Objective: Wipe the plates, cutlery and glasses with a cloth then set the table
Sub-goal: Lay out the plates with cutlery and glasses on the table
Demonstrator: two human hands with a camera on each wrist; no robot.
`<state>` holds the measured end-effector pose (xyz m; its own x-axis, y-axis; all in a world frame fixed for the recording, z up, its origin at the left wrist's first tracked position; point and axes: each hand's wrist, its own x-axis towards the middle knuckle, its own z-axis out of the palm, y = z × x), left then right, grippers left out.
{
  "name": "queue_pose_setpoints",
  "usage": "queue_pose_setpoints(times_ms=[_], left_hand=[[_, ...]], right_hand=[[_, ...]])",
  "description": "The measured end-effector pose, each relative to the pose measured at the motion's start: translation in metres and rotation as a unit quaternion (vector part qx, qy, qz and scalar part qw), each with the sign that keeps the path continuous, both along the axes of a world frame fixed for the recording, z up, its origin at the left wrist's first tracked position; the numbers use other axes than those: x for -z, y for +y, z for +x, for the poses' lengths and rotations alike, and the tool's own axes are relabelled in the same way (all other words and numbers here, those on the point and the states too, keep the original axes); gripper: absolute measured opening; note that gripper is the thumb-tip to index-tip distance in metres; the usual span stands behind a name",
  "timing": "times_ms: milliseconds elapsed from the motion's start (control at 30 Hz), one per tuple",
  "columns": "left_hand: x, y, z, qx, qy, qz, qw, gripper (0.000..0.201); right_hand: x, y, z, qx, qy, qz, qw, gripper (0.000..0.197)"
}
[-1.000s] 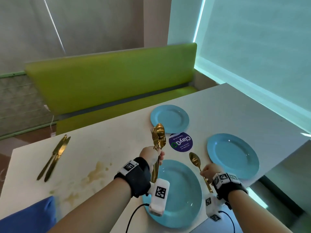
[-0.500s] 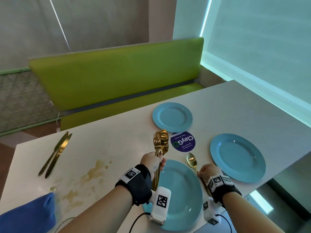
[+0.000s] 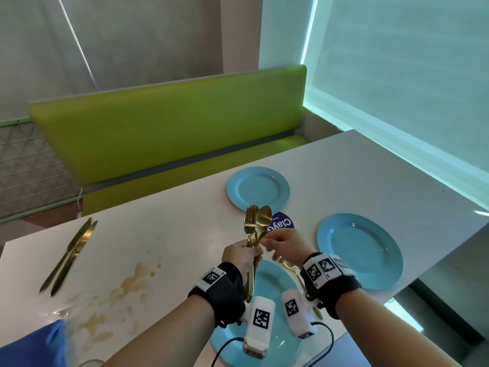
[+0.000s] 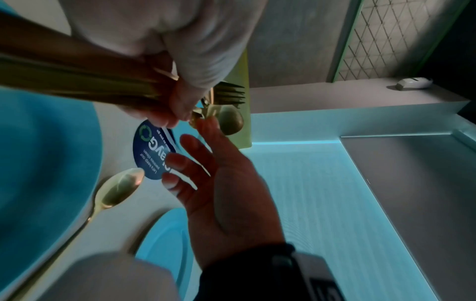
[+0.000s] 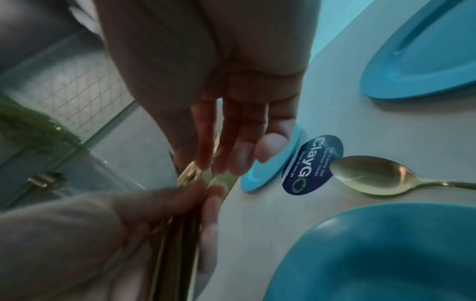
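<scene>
My left hand (image 3: 243,256) grips a bundle of gold forks and a spoon (image 3: 258,223) upright above the near blue plate (image 3: 270,279). My right hand (image 3: 280,243) has reached across to the bundle. Its thumb and forefinger pinch the neck of the bundled spoon (image 4: 229,122), and its other fingers stay straight. A single gold spoon (image 5: 373,177) lies on the white table (image 3: 185,234) just right of the near plate, partly hidden under my right wrist in the head view. Two more blue plates lie at the right (image 3: 360,250) and farther back (image 3: 258,189).
Two gold knives (image 3: 70,256) lie at the table's left end. A brownish spill (image 3: 132,282) stains the tabletop beside a blue cloth (image 3: 29,345) at the near left corner. A round blue sticker (image 3: 283,223) sits between the plates. A green bench (image 3: 169,133) runs behind the table.
My right hand let go of the single spoon on the table beside the near plate and rose to the bundle in my left hand. The left hand lifted slightly.
</scene>
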<state>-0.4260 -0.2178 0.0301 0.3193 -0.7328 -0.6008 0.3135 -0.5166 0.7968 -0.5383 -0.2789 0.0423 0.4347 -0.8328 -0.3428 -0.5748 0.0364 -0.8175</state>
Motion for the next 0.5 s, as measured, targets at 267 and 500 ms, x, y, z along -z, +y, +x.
queue_pose_setpoints(times_ms=[267,500], left_hand=[[-0.003,-0.01,-0.02,0.047,0.013,-0.034,0.998,0.02],[0.003,-0.037,-0.026,0.014,-0.007,-0.02,1.0,0.013]], right_hand=[[0.007,-0.016,-0.01,0.056,-0.031,0.051,0.997,0.022],[0.01,-0.043,-0.038,0.191,-0.178,0.13,0.957,0.02]])
